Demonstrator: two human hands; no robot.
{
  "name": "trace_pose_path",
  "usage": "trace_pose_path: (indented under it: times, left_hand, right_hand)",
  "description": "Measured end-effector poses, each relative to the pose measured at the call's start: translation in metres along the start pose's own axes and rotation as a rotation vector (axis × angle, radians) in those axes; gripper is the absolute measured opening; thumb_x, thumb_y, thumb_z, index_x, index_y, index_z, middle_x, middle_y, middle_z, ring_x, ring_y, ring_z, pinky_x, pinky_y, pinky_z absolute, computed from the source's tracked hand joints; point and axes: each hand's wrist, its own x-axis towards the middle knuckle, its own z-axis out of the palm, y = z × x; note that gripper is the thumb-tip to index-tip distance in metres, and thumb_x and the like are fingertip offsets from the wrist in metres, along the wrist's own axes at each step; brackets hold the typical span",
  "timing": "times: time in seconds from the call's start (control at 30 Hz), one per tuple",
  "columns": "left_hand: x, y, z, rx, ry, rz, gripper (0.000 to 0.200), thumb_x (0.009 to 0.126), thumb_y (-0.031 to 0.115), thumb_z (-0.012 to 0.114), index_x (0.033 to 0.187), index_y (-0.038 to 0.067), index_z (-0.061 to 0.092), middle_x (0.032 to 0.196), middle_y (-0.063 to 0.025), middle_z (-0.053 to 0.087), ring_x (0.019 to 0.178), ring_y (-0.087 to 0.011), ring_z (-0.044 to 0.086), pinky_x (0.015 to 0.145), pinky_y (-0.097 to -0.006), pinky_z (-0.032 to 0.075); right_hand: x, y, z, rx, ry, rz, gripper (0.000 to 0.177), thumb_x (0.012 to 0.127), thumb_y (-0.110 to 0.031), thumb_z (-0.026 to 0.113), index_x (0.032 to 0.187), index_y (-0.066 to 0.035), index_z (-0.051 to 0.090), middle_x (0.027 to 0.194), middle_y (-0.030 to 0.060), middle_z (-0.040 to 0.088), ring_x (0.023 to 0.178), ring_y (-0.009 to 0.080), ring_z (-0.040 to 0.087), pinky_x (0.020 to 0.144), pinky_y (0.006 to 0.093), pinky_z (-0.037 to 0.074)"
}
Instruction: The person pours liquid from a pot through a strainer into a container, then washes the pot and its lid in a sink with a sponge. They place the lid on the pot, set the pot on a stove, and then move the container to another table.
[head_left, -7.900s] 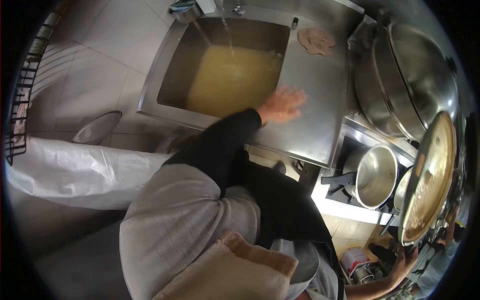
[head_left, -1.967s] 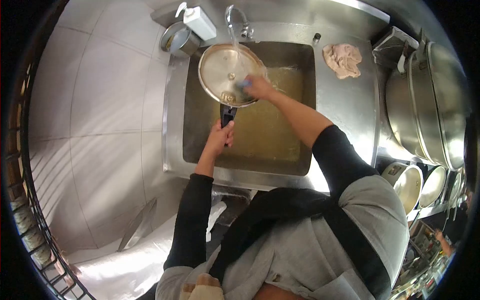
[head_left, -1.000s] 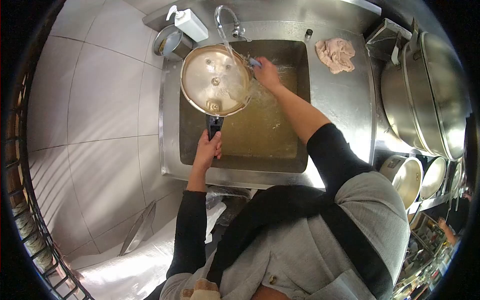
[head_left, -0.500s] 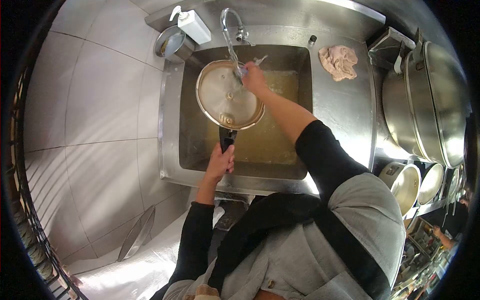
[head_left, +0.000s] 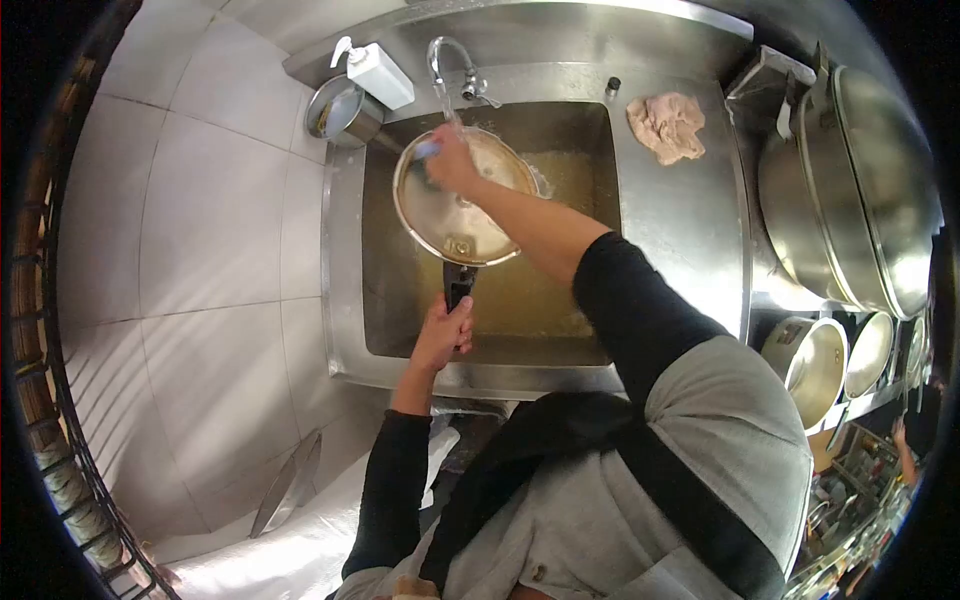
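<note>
In the head view, a round metal lid (head_left: 470, 225) is being held over the sink (head_left: 342, 250) by its black handle (head_left: 458, 283), which is being gripped by the closed fingers of the left hand (head_left: 443, 335). The lid's long axis, from handle to far rim, is being pointed straight away from those fingers, toward the tap (head_left: 466, 78). The right hand (head_left: 452, 162) is being pressed on the far part of the lid's face, just beneath the tap. Its fingers are being closed on a blue scrubber (head_left: 426, 150), so this hand is lying nearer the lid's face, the left nearer the handle end
</note>
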Motion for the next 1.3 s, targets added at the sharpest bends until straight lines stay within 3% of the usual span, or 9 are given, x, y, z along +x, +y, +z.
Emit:
trace_pose_path:
  times: [0.03, 0.27, 0.37, 0.47, 0.53, 0.73, 0.9, 1.17, 1.3]
  left_hand:
    - [0.004, -0.007, -0.003, -0.085, -0.008, -0.023, 0.025, 0.100, 0.031, 0.061, 0.105, 0.015, 0.041, 0.065, 0.0035, 0.042, 0.047, -0.0065, 0.040, 0.041, -0.0265, 0.038]
    - [-0.011, -0.007, -0.039, -0.104, 0.045, 0.020, 0.028, 0.099, 0.031, 0.062, 0.106, 0.015, 0.041, 0.065, 0.0028, 0.044, 0.044, -0.0064, 0.040, 0.039, -0.0256, 0.036]
    - [-0.004, -0.009, -0.040, -0.134, 0.069, 0.036, 0.029, 0.098, 0.030, 0.063, 0.107, 0.014, 0.041, 0.065, 0.0029, 0.044, 0.045, -0.0065, 0.040, 0.038, -0.0257, 0.037]
    - [0.003, -0.012, -0.043, -0.011, 0.070, 0.027, 0.032, 0.096, 0.030, 0.066, 0.108, 0.013, 0.042, 0.065, 0.0029, 0.044, 0.045, -0.0069, 0.041, 0.039, -0.0261, 0.037]
    - [0.011, -0.009, -0.038, 0.095, 0.031, 0.023, 0.033, 0.095, 0.029, 0.068, 0.109, 0.012, 0.043, 0.065, 0.0029, 0.045, 0.045, -0.0072, 0.041, 0.039, -0.0264, 0.038]
    - [0.052, 0.020, -0.043, 0.222, -0.009, 0.021, 0.042, 0.090, 0.027, 0.072, 0.118, 0.006, 0.048, 0.065, 0.0025, 0.045, 0.045, -0.0082, 0.040, 0.038, -0.0273, 0.037]
    - [0.114, 0.080, -0.121, 1.381, 0.156, 0.530, 0.057, 0.085, 0.027, 0.073, 0.128, -0.001, 0.049, 0.118, -0.0234, 0.065, 0.112, -0.0423, 0.061, 0.094, -0.0513, 0.048]
    - [0.181, 0.252, 0.009, 2.370, 0.028, 0.908, 0.008, 0.083, 0.015, 0.063, 0.083, 0.011, 0.070, 0.086, -0.0089, 0.073, 0.085, -0.0311, 0.071, 0.071, -0.0441, 0.056]
    - [0.232, 0.261, 0.043, 2.288, 0.052, 1.042, 0.012, 0.082, 0.014, 0.064, 0.080, 0.011, 0.075, 0.084, -0.0088, 0.074, 0.085, -0.0286, 0.072, 0.070, -0.0403, 0.057]
  right_hand:
    - [-0.015, 0.002, 0.007, 0.092, -0.008, -0.297, 0.032, 0.079, -0.011, 0.065, 0.111, -0.009, 0.060, 0.116, 0.0153, 0.059, 0.115, 0.0355, 0.056, 0.099, 0.0454, 0.044]
    - [-0.001, -0.005, -0.089, -1.030, -0.083, -0.602, 0.013, 0.087, -0.022, 0.063, 0.096, -0.016, 0.070, 0.110, 0.0102, 0.062, 0.100, 0.0359, 0.059, 0.088, 0.0482, 0.047]
    - [0.000, 0.078, -0.088, -0.865, -0.534, -0.307, 0.015, 0.089, -0.022, 0.062, 0.098, -0.014, 0.070, 0.105, 0.0126, 0.065, 0.088, 0.0355, 0.063, 0.081, 0.0494, 0.050]
    - [0.002, 0.102, -0.088, 0.009, -0.292, 0.197, 0.021, 0.089, -0.020, 0.059, 0.104, -0.009, 0.068, 0.100, 0.0128, 0.066, 0.080, 0.0297, 0.063, 0.075, 0.0482, 0.051]
    - [0.013, 0.047, -0.065, 0.246, 0.294, 0.363, 0.034, 0.091, -0.023, 0.056, 0.121, -0.006, 0.058, 0.116, 0.0186, 0.062, 0.103, 0.0334, 0.063, 0.088, 0.0467, 0.050]
    - [-0.043, -0.026, -0.023, 0.251, -0.329, 0.188, 0.026, 0.084, -0.019, 0.063, 0.108, -0.010, 0.065, 0.100, 0.0096, 0.067, 0.090, 0.0242, 0.063, 0.079, 0.0363, 0.050]
    - [-0.100, -0.015, -0.137, 1.103, -0.069, 0.703, 0.040, 0.087, -0.025, 0.052, 0.121, -0.006, 0.060, 0.113, 0.0146, 0.063, 0.099, 0.0295, 0.063, 0.087, 0.0459, 0.053]
    - [-0.236, -0.043, -0.167, 1.345, -0.144, 0.550, 0.064, 0.095, -0.043, 0.052, 0.147, -0.009, 0.036, 0.134, 0.0206, 0.054, 0.114, 0.0419, 0.059, 0.091, 0.0558, 0.053]
    - [-0.273, -0.076, -0.179, 1.324, 0.023, 0.657, 0.072, 0.094, -0.043, 0.059, 0.153, -0.018, 0.027, 0.140, 0.0181, 0.049, 0.111, 0.0424, 0.061, 0.084, 0.0501, 0.057]
